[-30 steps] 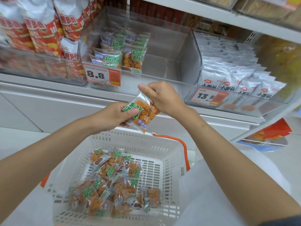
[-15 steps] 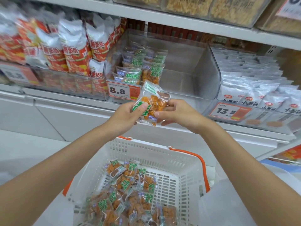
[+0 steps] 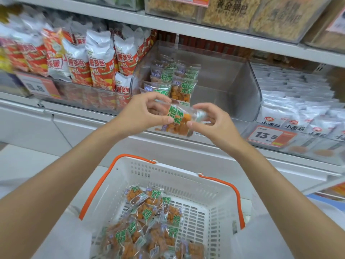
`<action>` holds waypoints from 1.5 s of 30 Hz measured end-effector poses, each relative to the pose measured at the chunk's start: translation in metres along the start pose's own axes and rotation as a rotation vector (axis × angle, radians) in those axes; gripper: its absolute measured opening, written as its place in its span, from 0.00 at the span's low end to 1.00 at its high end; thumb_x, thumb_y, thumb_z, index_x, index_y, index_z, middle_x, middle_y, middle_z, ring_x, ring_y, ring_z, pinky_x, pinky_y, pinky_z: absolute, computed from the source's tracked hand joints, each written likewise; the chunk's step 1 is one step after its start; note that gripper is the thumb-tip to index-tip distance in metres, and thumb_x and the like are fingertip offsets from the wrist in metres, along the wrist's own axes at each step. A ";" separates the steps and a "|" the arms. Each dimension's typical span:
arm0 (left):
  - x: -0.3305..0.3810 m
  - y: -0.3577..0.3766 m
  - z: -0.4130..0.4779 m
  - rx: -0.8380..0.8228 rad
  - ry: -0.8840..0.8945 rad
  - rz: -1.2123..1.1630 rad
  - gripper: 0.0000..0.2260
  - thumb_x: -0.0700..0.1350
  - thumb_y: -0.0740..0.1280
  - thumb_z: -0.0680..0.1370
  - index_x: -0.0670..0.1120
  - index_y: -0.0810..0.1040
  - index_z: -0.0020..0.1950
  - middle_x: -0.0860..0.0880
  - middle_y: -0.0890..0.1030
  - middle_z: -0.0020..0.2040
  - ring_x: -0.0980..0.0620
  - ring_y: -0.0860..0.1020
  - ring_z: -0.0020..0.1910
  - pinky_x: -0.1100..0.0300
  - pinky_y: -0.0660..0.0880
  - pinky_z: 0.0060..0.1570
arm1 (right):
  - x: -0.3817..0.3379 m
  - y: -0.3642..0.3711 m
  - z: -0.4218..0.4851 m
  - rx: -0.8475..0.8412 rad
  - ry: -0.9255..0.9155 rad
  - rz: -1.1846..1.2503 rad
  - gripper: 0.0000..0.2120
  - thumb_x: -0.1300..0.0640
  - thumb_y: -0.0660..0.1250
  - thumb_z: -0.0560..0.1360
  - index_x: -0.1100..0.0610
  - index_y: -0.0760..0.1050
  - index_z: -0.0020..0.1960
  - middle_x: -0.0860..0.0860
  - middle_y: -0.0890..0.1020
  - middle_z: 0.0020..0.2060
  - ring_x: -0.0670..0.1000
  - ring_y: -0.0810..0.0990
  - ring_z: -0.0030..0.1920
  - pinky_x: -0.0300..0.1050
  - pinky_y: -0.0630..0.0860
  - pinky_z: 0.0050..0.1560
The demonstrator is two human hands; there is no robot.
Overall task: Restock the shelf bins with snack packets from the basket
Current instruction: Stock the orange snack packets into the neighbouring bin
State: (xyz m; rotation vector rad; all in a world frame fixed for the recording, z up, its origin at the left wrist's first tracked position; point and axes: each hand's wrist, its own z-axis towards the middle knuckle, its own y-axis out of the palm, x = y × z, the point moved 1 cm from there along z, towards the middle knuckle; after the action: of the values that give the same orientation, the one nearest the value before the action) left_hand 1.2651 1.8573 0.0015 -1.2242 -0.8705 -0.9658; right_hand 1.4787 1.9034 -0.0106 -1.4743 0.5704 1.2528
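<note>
Both hands hold one clear snack packet [image 3: 177,121] with green lettering and orange pieces, just in front of the clear shelf bin [image 3: 224,101]. My left hand [image 3: 143,114] pinches its left side and my right hand [image 3: 209,122] pinches its right end. Several matching packets [image 3: 173,79] stand stacked at the left of that bin; its right half shows bare bottom. Below my arms, a white basket [image 3: 186,182] with orange handles holds several more of the same packets [image 3: 149,221].
Red-and-white snack bags [image 3: 89,62] fill the bin on the left. White packets [image 3: 298,101] fill the bin on the right, behind a 13.5 price tag [image 3: 270,136]. An upper shelf [image 3: 205,32] overhangs the bins, carrying clear boxes of yellow snacks.
The packet has gone up and forward, close to the bin's front edge, and turned more level. My view has risen toward the shelves, and the basket sits lower in frame.
</note>
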 end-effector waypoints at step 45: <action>-0.015 0.006 0.153 0.056 0.014 0.720 0.10 0.50 0.73 0.75 0.47 0.84 0.53 0.51 0.80 0.44 0.52 0.78 0.44 0.57 0.77 0.48 | 0.029 -0.009 0.141 0.017 0.347 -0.365 0.14 0.59 0.79 0.68 0.59 0.74 0.31 0.57 0.83 0.34 0.55 0.85 0.41 0.53 0.82 0.52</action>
State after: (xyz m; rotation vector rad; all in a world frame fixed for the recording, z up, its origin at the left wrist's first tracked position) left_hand 1.2617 2.0109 0.0075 -1.3391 -0.3811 -0.3634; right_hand 1.4402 2.0419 -0.0164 -1.7050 0.5055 0.7125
